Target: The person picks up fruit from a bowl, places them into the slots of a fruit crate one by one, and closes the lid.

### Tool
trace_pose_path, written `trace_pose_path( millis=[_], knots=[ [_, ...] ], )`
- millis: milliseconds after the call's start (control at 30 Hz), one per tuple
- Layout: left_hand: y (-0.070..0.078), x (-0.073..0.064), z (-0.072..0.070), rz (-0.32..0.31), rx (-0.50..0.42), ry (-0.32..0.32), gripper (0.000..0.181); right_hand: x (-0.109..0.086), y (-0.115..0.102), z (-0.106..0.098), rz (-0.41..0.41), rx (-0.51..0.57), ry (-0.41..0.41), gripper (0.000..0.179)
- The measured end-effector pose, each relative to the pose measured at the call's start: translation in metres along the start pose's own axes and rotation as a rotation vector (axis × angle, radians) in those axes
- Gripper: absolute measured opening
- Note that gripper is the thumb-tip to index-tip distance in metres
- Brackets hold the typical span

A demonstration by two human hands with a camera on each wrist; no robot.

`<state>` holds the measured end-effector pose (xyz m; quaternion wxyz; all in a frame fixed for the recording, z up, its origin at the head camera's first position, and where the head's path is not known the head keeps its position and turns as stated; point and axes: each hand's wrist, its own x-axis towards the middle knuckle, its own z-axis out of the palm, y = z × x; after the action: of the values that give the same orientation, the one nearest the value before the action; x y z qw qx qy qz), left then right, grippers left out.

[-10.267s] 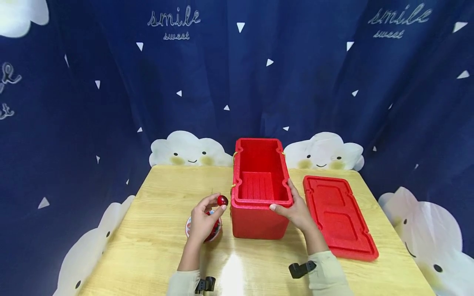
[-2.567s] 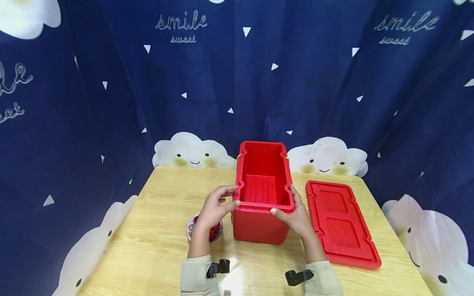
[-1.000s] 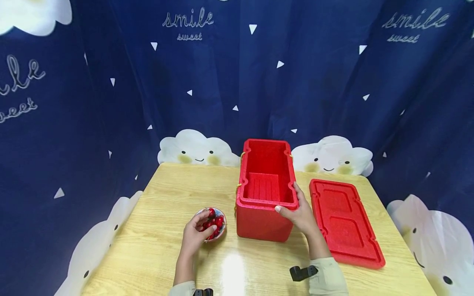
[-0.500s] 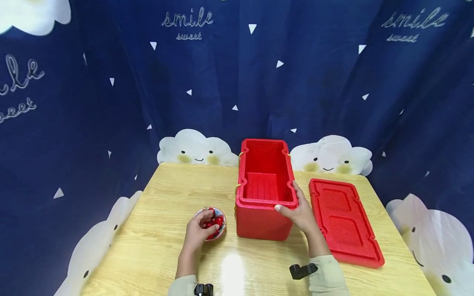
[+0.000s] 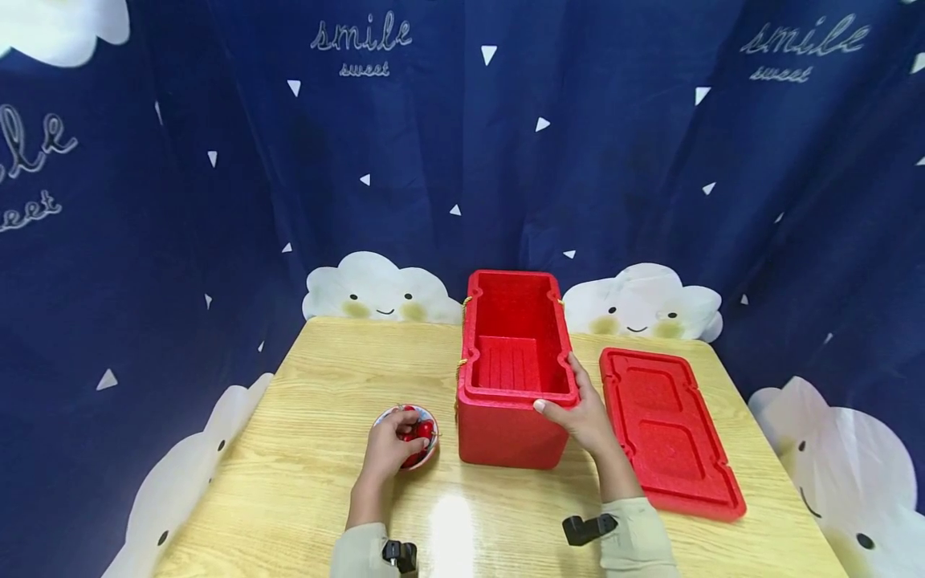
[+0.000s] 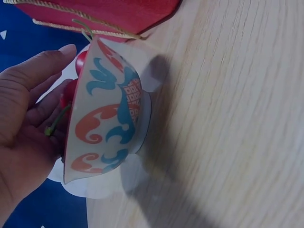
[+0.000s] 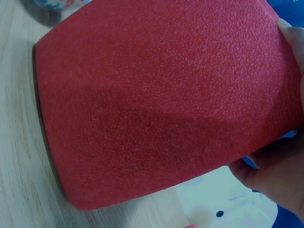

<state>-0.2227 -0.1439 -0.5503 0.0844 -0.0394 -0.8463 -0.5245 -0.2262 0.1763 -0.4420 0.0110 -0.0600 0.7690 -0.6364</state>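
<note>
A small patterned bowl [image 6: 102, 126] of red cherries [image 5: 425, 430] stands on the table left of an uncovered red foam box [image 5: 511, 433]. My left hand [image 5: 386, 445] reaches over its near left rim, thumb and fingers bent down among the fruit. In the left wrist view, cherries [image 6: 69, 92] with green stems show by the fingers; I cannot tell whether one is pinched. My right hand [image 5: 588, 413] grips the box's near right corner, thumb on the front rim and fingers along the right side. The ribbed box floor shows, but the front wall hides its near part.
The red lid [image 5: 672, 433] lies flat on the wooden table [image 5: 311, 482] right of the box. Yellow cord [image 6: 85, 23] runs along the box's left side. A dark blue curtain [image 5: 405, 136] with white clouds hangs behind and at both sides.
Earlier my left hand held a cherry beside the box, then touched its left rim. It has since returned to the bowl, and its fingers have sunk deeper. My right hand keeps its grip.
</note>
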Motion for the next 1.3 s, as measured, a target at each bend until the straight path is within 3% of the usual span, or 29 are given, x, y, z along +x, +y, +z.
trace_pose_path(
  millis=[233,467,700,1000,1300],
  knots=[
    [-0.004,0.004,0.0,0.004,0.065,-0.015,0.038,-0.001,0.0,0.001,-0.009,0.01,0.002,0.098],
    [0.001,0.006,-0.001,-0.032,0.15,-0.043,0.038,0.0,0.0,0.001,-0.02,0.007,-0.002,0.097],
    [0.005,0.006,0.003,0.024,0.199,-0.059,0.032,-0.001,-0.001,0.001,0.001,-0.006,0.006,0.098],
    [0.004,0.007,0.005,0.027,0.169,-0.034,0.031,0.002,0.0,0.001,-0.014,0.001,0.002,0.098],
    [0.01,0.001,0.004,0.023,0.103,0.037,0.027,0.011,0.031,-0.002,-0.039,0.005,0.026,0.097]
  ],
)
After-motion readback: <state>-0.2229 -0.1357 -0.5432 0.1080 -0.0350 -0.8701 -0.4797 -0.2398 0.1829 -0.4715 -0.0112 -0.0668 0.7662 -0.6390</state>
